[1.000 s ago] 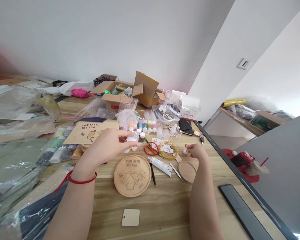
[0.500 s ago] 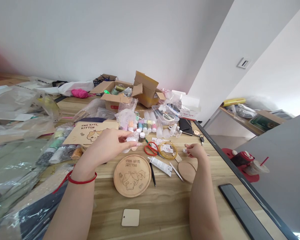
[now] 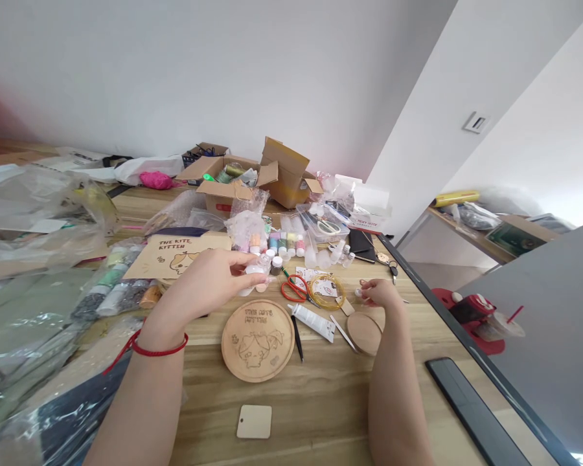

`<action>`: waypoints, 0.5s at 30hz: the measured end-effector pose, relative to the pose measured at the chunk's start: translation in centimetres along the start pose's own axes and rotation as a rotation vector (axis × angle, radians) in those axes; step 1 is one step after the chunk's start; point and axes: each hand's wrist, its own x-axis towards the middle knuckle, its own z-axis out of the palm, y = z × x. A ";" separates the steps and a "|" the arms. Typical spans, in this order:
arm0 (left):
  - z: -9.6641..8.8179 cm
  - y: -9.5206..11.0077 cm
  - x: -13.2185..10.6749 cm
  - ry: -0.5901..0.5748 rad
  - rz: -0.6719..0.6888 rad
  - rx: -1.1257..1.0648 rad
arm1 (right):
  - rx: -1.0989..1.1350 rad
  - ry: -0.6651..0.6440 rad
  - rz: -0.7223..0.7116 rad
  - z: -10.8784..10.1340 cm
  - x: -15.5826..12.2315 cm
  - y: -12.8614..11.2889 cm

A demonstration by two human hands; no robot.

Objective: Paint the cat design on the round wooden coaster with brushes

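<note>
- I'm judging that the step in hand is handling a clear container [image 3: 259, 265] and a small white cap [image 3: 358, 293] apart from each other.
- My left hand [image 3: 214, 275] is holding the clear container between narrowed fingers; the container is sitting at about two o'clock from the palm.
- My right hand [image 3: 381, 294] is pinching the small white cap, which is lying at nine o'clock from the knuckles.
- From the round board [image 3: 258, 349], the container is standing out at twelve o'clock, the cap at two.
- I'm reckoning the next move is calling for a steady left hold and a light right pinch above the crowded bench [image 3: 320, 395].
</note>
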 end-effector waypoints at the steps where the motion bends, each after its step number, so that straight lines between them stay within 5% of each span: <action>1: 0.0 0.0 0.0 -0.002 -0.008 0.030 | 0.008 -0.003 0.002 0.0 0.0 0.0; 15: -0.2 0.2 0.0 0.000 -0.014 0.089 | 0.147 0.011 -0.002 0.6 -0.4 0.0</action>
